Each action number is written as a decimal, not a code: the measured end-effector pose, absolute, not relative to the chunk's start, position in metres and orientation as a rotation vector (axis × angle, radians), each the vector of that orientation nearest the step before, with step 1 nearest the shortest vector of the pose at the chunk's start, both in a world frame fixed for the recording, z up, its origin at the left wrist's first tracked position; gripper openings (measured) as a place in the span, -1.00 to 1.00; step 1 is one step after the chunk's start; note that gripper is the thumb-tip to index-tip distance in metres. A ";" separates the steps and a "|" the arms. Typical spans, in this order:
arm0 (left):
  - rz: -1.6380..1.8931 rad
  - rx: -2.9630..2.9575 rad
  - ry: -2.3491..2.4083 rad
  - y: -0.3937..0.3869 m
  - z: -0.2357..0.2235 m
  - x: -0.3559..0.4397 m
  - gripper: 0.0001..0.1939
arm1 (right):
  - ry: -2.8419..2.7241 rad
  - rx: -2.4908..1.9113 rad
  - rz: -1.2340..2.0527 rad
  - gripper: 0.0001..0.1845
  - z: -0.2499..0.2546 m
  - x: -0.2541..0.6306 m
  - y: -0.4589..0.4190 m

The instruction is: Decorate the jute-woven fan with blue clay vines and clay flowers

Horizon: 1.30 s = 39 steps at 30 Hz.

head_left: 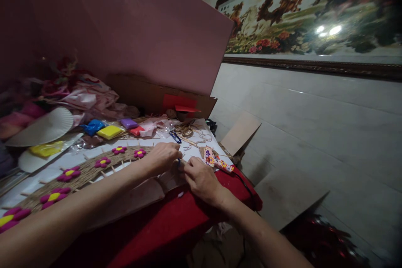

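Note:
My left hand (165, 158) and my right hand (202, 181) meet near the table's front edge, fingers pinched close together. A small dark-blue bit shows between the fingertips, but the fingers hide most of what they grip. Left of them curves a band of woven twine (86, 172) with short sticks poking from its edges. Magenta clay flowers with yellow centres (102, 162) sit along it, and my left forearm passes over part of it. Just beyond my right hand lies a flower-patterned thing shaped like a glue gun (216, 160). A blue-handled tool (175, 136) rests behind my left hand.
Yellow (109, 132), blue (93, 127) and purple (128, 123) clay packs lie at the back. White paper plates (44, 127) and a pile of pink fabric and plastic (91, 96) stand left. Coiled twine (186, 131) lies behind. Red cloth (163, 226) covers the front edge; a tiled wall (301, 125) rises right.

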<state>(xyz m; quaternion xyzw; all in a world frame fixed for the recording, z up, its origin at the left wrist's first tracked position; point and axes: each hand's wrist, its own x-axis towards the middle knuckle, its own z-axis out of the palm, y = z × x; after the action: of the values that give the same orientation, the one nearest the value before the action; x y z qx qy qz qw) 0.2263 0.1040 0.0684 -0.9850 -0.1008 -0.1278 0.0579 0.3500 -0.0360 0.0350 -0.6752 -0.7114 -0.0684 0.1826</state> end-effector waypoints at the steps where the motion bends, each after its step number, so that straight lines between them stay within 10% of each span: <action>1: -0.385 -2.984 -0.300 0.104 0.069 0.227 -0.85 | -1.998 -1.896 -0.183 -0.87 0.036 0.351 -0.036; 39: -0.426 -3.014 -0.167 0.120 0.076 0.244 -0.79 | -2.098 -2.103 -0.280 -0.70 0.043 0.374 -0.009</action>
<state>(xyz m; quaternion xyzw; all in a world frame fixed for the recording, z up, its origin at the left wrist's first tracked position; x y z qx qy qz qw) 0.2439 0.1204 0.0757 -0.9876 -0.0548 -0.1395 0.0465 0.3741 -0.0095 0.0428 -0.7026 -0.7011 -0.0934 0.0788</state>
